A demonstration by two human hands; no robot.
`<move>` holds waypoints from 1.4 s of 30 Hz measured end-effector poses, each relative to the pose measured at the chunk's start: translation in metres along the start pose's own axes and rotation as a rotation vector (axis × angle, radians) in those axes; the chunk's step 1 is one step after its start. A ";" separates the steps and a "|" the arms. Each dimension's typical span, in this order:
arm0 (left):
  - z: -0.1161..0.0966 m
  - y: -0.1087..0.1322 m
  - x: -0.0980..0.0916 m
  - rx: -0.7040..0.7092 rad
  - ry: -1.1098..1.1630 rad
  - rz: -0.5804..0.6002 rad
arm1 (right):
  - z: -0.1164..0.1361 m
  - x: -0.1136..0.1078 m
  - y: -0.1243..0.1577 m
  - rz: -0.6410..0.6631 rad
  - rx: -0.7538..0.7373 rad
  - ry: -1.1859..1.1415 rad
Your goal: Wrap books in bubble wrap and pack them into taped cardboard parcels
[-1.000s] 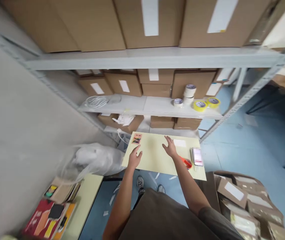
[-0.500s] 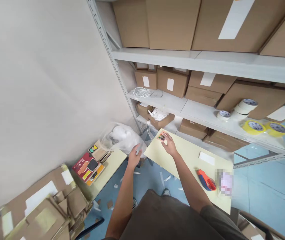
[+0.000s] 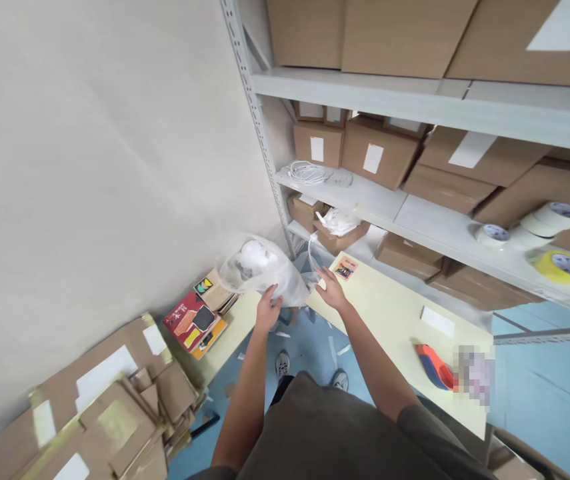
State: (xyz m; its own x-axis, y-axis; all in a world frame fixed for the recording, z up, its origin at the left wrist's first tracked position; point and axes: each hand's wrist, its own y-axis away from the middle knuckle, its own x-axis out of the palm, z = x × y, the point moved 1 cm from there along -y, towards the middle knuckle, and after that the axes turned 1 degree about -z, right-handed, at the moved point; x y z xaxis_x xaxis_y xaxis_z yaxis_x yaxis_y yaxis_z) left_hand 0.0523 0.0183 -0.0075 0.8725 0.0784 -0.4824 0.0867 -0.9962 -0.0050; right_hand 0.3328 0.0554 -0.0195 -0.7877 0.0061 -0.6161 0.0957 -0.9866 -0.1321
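A clear plastic bag [image 3: 259, 267] with white contents lies between a low table and a pale yellow table [image 3: 389, 320]. My left hand [image 3: 267, 308] rests on the bag's lower edge, fingers curled against the plastic. My right hand [image 3: 329, 289] reaches over the yellow table's left corner toward the bag, fingers spread, holding nothing. A small colourful card [image 3: 345, 268] lies on the yellow table just right of that hand.
A grey metal shelf unit [image 3: 415, 220] holds cardboard boxes, a white cable coil [image 3: 307, 173] and tape rolls [image 3: 555, 240]. A red tape dispenser [image 3: 433, 367] and a white label [image 3: 437, 321] lie on the yellow table. Books [image 3: 193, 321] and flattened boxes [image 3: 99, 400] sit at left.
My view has turned left. My left hand moved off the yellow table onto the plastic bag. My right hand left the card and moved left toward the bag.
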 end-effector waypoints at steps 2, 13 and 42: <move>0.020 -0.013 -0.017 -0.021 0.002 -0.016 | 0.012 0.026 -0.018 0.027 -0.006 -0.003; 0.168 -0.162 -0.075 -0.216 0.103 -0.023 | 0.053 0.198 -0.144 0.235 0.029 0.100; 0.215 -0.163 -0.074 0.046 -0.099 0.235 | 0.067 0.348 -0.250 0.343 0.669 -0.463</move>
State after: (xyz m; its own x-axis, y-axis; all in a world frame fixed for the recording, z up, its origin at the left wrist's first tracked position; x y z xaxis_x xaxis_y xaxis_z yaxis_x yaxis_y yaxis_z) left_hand -0.1297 0.1672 -0.1590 0.8144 -0.1575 -0.5585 -0.1368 -0.9875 0.0789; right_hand -0.0058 0.2935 -0.1485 -0.9623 -0.2315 -0.1424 0.1103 -0.8115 0.5738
